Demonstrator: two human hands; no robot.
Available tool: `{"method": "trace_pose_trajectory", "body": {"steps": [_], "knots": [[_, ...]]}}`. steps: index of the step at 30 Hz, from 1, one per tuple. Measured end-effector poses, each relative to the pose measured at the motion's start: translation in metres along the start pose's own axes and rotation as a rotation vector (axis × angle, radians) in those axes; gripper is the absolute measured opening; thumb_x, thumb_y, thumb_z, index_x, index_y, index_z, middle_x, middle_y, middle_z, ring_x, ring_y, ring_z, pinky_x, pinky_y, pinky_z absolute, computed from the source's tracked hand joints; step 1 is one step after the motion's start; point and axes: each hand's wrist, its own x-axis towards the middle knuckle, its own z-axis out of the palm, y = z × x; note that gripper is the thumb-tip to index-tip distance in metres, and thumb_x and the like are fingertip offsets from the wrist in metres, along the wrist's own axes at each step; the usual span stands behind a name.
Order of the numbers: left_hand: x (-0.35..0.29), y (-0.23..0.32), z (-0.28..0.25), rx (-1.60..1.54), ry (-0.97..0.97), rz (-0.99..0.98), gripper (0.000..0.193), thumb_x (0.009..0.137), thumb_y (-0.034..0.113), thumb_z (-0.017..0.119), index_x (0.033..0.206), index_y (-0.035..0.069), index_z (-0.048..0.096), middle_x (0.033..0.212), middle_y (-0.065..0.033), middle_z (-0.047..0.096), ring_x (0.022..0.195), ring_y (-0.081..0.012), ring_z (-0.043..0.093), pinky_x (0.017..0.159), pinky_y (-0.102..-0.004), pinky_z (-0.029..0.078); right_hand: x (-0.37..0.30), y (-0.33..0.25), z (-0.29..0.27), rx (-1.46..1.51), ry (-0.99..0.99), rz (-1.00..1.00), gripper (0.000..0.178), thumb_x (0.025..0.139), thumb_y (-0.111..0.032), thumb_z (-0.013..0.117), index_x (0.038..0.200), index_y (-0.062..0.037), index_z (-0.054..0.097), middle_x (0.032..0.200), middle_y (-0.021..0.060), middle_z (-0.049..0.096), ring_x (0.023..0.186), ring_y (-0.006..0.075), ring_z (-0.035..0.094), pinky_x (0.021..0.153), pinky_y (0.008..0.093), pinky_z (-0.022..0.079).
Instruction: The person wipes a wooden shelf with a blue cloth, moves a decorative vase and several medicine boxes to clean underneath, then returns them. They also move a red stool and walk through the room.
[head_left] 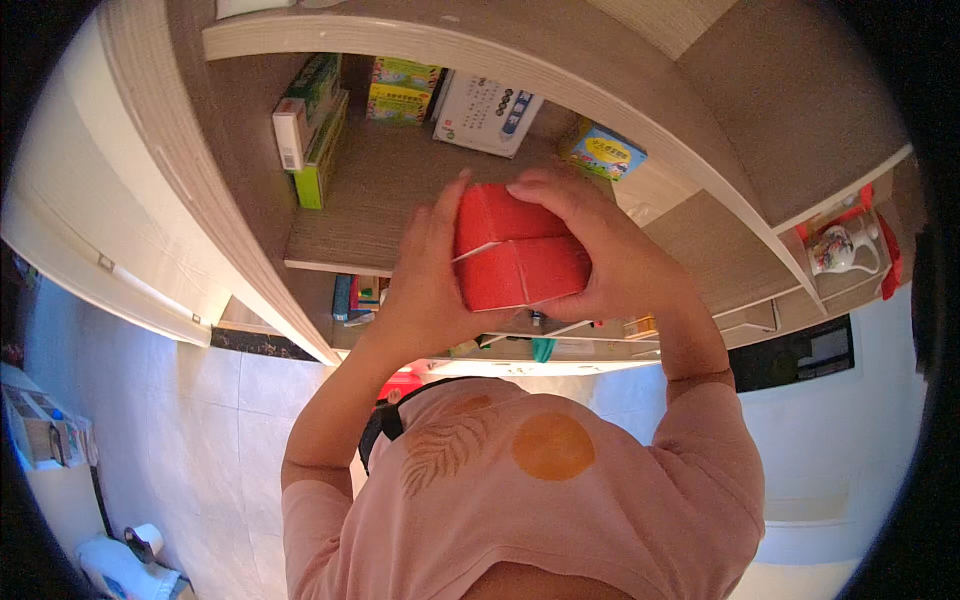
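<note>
Two small red boxes [522, 272], pressed edge to edge with a pale seam between them, are held up together in front of the wooden shelf [390, 180]. My left hand [425, 262] is closed against their left side, its fingers pointing up along the edge. On the other side, my right hand [612, 235] wraps round the boxes, with a finger reaching over the far top. The undersides of the boxes, and some fingers there, are hidden.
Behind my hands, the shelf compartment holds green boxes [322, 150], yellow boxes [400, 92], a white box [487, 112] and a blue-yellow box [606, 152]. A white teapot [842, 248] stands in a right compartment. A pale cabinet door [110, 225] is at left.
</note>
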Motion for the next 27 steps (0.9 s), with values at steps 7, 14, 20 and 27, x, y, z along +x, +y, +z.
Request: {"method": "trace_pose_trajectory", "body": {"steps": [7, 14, 20, 27], "knots": [[-0.031, -0.023, 0.002, -0.251, 0.092, -0.011, 0.108, 0.051, 0.021, 0.083, 0.135, 0.001, 0.016, 0.126, -0.0179, 0.036, 0.116, -0.0282, 0.041, 0.094, -0.0396, 0.037, -0.04, 0.227, -0.024, -0.558, 0.338, 0.7, 0.04, 0.08, -0.025, 0.061, 0.117, -0.0112, 0.054, 0.117, 0.0095, 0.055, 0.107, 0.0255, 0.052, 0.089, 0.0359, 0.042], [-0.046, -0.009, -0.017, -0.468, 0.128, -0.065, 0.108, 0.054, 0.017, 0.082, 0.136, 0.003, 0.014, 0.128, -0.0157, 0.036, 0.117, -0.0264, 0.042, 0.096, -0.0387, 0.036, -0.061, 0.283, -0.021, -0.672, 0.322, 0.707, 0.039, 0.079, -0.024, 0.062, 0.115, -0.0105, 0.055, 0.115, 0.011, 0.056, 0.105, 0.0267, 0.053, 0.089, 0.0363, 0.043], [-0.058, 0.036, -0.04, -0.585, 0.291, -0.135, 0.094, 0.056, 0.015, 0.08, 0.129, 0.0, 0.025, 0.119, -0.0164, 0.046, 0.108, -0.0246, 0.048, 0.091, -0.0364, 0.04, -0.088, 0.266, -0.023, -0.695, 0.449, 0.554, 0.038, 0.079, -0.024, 0.062, 0.113, -0.01, 0.056, 0.114, 0.0123, 0.056, 0.104, 0.0277, 0.053, 0.088, 0.0366, 0.043], [0.009, 0.133, -0.091, -0.359, 0.336, 0.237, 0.077, 0.059, 0.013, 0.077, 0.122, -0.002, 0.035, 0.109, -0.016, 0.053, 0.097, -0.0227, 0.054, 0.085, -0.0335, 0.044, -0.092, 0.254, -0.01, -0.797, 0.657, 0.33, 0.037, 0.078, -0.023, 0.062, 0.111, -0.0093, 0.057, 0.112, 0.0138, 0.057, 0.102, 0.0288, 0.054, 0.087, 0.0369, 0.043]]}}
